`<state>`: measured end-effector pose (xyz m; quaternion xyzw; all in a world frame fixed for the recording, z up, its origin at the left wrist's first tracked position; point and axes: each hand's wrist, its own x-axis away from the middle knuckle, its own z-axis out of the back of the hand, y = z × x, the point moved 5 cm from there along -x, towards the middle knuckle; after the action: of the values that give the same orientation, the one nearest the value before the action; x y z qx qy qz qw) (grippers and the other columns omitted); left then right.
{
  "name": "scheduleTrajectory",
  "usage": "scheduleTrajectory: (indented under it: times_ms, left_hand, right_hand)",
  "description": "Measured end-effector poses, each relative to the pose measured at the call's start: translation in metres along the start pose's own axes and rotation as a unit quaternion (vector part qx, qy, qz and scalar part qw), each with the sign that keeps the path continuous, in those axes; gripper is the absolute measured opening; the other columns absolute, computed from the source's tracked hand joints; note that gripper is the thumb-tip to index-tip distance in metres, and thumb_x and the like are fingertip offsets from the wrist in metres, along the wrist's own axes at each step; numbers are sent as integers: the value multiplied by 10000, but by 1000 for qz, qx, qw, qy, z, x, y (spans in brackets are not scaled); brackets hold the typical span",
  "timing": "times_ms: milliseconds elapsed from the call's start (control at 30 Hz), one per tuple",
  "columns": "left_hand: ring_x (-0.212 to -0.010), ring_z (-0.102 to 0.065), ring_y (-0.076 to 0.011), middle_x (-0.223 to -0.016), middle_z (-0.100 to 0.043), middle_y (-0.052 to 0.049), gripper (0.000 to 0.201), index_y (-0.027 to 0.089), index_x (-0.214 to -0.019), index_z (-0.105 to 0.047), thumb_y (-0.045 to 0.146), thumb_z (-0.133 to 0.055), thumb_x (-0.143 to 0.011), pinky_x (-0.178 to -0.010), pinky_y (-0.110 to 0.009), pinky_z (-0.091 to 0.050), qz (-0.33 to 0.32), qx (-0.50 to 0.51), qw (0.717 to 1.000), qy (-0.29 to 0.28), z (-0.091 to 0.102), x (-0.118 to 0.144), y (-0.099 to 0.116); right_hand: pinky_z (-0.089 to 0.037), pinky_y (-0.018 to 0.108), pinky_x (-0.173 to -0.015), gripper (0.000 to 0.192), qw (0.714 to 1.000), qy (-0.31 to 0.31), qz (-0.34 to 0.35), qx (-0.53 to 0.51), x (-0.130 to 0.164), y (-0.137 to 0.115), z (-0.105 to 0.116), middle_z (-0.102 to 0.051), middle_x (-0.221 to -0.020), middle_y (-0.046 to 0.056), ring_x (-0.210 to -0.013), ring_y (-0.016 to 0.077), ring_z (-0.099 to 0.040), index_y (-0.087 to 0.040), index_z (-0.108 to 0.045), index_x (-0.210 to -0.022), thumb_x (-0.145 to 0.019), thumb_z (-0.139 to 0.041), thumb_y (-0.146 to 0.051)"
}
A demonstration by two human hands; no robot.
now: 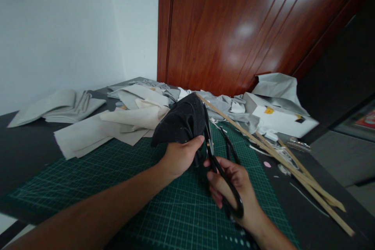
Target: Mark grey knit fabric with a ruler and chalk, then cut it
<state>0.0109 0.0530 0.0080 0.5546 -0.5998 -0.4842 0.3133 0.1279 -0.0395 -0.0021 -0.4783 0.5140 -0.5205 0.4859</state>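
My left hand (179, 158) is closed on a piece of black fabric (183, 121), thumb on top, holding it up above the green cutting mat (175, 218). In my right hand (231, 181) is a pair of black-handled scissors (210, 144), with my fingers through the handle loops. The blades point up and away along the right edge of the fabric. Whether cloth lies between the blades I cannot tell. Black strips (230, 144) rest on the mat just beyond my right hand.
Cream cloth pieces (99, 129) overlap the mat's left side, near folded grey cloth (70, 105). Grey scraps (222, 103) line the back. At right are a white box (281, 119), long wooden strips (304, 179) and a pink scrap (267, 164). A wooden door (222, 27) stands behind.
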Motion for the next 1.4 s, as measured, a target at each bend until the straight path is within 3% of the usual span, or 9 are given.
scheduleTrajectory:
  times_ms: [567, 800, 967, 1200, 1333, 1400]
  left_hand:
    - [-680, -729, -245, -688, -746, -47, 171, 172, -682, -737, 307, -840, -658, -702, -364, -614, 10, 41, 999, 10, 0, 0, -3]
    - [-687, -720, -180, -852, -786, -19, 352, 169, -904, -756, 317, -910, -624, -679, -331, -630, 2, 149, 987, 57, -4, -2, 15]
    - [-651, -717, -175, -859, -798, -47, 371, 141, -935, -772, 260, -945, -629, -644, -318, -622, 56, 244, 968, 36, -7, -8, 20]
    - [-584, -687, -180, -718, -751, -69, 262, 143, -806, -741, 396, -804, -815, -586, -314, -589, 209, 280, 932, -96, -13, -13, 22]
    - [-481, -634, -160, -564, -670, -31, 178, 136, -717, -719, 279, -784, -801, -497, -286, -545, 213, 256, 939, -83, -8, -17, 25]
    - [-503, -656, -164, -588, -695, -36, 116, 124, -750, -733, 221, -792, -775, -515, -283, -557, 199, 249, 946, -59, -6, -18, 25]
  right_hand:
    - [-289, 182, -355, 415, 1000, -2, 17, 11, -2, 0, -1, -445, -455, -120, -327, 48, -342, -179, -589, -911, -767, -763, -527]
    - [-282, 181, -354, 406, 1000, -6, 25, 0, -2, 6, 1, -428, -455, -127, -326, 45, -325, -177, -604, -936, -775, -782, -505]
    - [-284, 178, -351, 413, 1000, -5, 24, 2, -3, 6, 1, -433, -462, -121, -328, 45, -334, -173, -601, -925, -778, -770, -519]
    - [-300, 174, -351, 389, 1000, -14, 20, 0, -2, 5, -1, -443, -465, -120, -332, 43, -341, -172, -605, -924, -761, -791, -472]
    - [-317, 174, -350, 372, 1000, -18, 15, 3, -1, 7, -2, -441, -461, -123, -331, 45, -349, -168, -614, -936, -755, -804, -432]
    - [-317, 169, -349, 364, 1000, -24, 17, 4, 0, 7, -3, -445, -464, -121, -331, 43, -350, -167, -616, -938, -765, -798, -431]
